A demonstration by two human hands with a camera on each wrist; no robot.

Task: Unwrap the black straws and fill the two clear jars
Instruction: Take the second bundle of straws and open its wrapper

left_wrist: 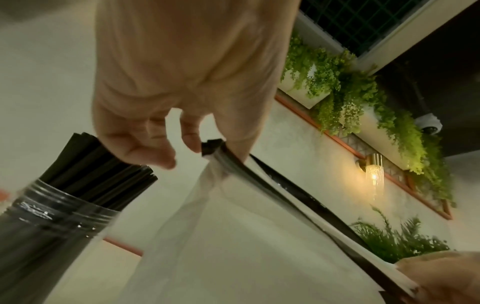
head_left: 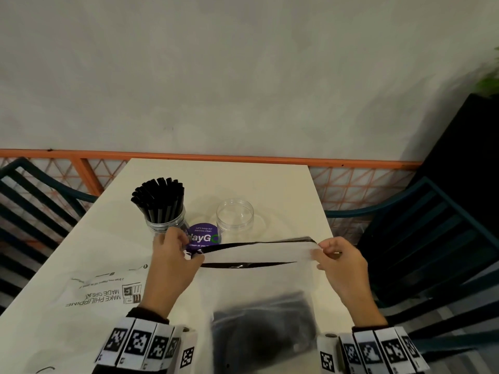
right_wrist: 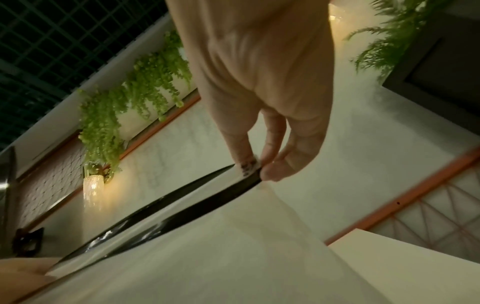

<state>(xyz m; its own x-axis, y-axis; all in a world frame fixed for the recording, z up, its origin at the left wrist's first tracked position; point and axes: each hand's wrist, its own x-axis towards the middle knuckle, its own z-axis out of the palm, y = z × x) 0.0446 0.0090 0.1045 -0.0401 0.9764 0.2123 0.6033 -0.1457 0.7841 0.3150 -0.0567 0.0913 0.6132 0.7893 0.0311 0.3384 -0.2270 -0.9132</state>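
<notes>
- We hold a white plastic mailer bag (head_left: 256, 255) up above the table (head_left: 283, 184), its mouth stretched between our two hands.
- Our left hand (head_left: 172, 263) pinches the left end of the bag's mouth between thumb and fingers; in the left wrist view the black inner lining (left_wrist: 285, 185) of the bag runs away from that pinch toward the other hand.
- Our right hand (head_left: 343, 263) pinches the right end of the mouth, thumb pressed against the fingertips (right_wrist: 267, 174) on the bag's edge, the other fingers loosely curled.
- Between the two grips the mouth gapes slightly, showing two dark slits of the lining.
- Below the grips, a dark blurred bundle (head_left: 264, 327) shows through the lower part of the bag; we cannot tell exactly what it is.
- Just beyond the left grip stands a clear jar (head_left: 166, 225) packed with upright black straws (head_left: 159, 198).
- Beyond the middle of the stretched mouth stands a second clear jar (head_left: 235, 215) with no straws in it.
- A purple round sticker (head_left: 204, 237) lies on the table between the two jars, partly hidden by the bag's edge.
- Left of the left grip, another white printed bag (head_left: 102, 290) lies flat on the table.
- Dark teal chairs (head_left: 432, 238) stand on both sides of the table.
</notes>
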